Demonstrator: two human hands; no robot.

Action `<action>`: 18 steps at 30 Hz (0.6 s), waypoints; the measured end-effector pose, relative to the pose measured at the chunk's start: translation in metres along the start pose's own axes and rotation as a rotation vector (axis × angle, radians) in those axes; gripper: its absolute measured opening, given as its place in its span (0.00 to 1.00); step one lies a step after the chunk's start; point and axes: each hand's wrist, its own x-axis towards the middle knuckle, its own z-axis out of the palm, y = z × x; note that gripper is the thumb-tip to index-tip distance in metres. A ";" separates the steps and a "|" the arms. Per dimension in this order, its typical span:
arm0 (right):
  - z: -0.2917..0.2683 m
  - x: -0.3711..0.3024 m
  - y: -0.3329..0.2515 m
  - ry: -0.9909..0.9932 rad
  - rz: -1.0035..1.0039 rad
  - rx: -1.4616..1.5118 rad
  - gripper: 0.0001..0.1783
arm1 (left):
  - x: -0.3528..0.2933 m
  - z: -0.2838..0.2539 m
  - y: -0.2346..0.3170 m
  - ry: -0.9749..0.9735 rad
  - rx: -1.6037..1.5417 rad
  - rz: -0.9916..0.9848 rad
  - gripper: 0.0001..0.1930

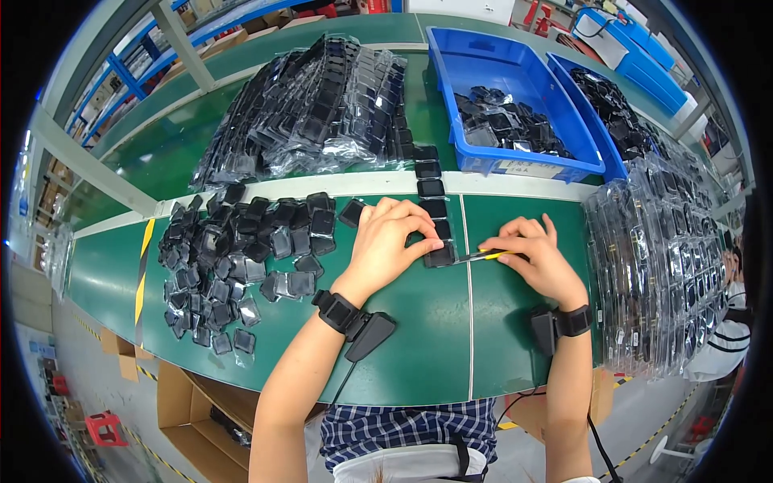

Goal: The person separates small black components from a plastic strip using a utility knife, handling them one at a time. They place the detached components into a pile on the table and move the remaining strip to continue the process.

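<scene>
A strip of black square pieces in clear plastic pockets [432, 188] runs down the table from the big pile toward me. My left hand [390, 241] pinches this strip near its lower end, thumb and fingertips on one pocket. In my right hand [531, 253], thumb and fingers close round a slim yellow-handled tool with a thin dark blade [493, 254]. The tool's tip reaches the right edge of the strip's last pocket; I cannot tell whether it cuts in. Loose pocketed black squares [217, 249] lie heaped left of my left hand.
Stacked strips [314, 105] form a tall pile at the back. A blue bin [523, 165] holding black pieces stands behind my right hand, with a second blue bin [616, 167] beside it. More stacked clear sheets [644, 274] rise at the right. An open cardboard box [181, 402] sits below the table.
</scene>
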 end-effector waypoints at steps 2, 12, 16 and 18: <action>-0.007 -0.001 0.003 -0.023 0.042 0.021 0.18 | -0.001 0.000 0.000 0.005 0.005 0.008 0.07; -0.003 -0.002 -0.012 -0.048 0.051 0.012 0.17 | -0.002 0.002 0.001 0.001 -0.002 -0.015 0.07; -0.001 -0.001 -0.015 -0.048 0.039 0.010 0.16 | -0.002 0.003 0.000 0.002 -0.006 -0.017 0.07; 0.001 0.000 -0.015 -0.046 0.032 0.007 0.16 | -0.002 0.003 0.001 0.003 -0.008 -0.016 0.07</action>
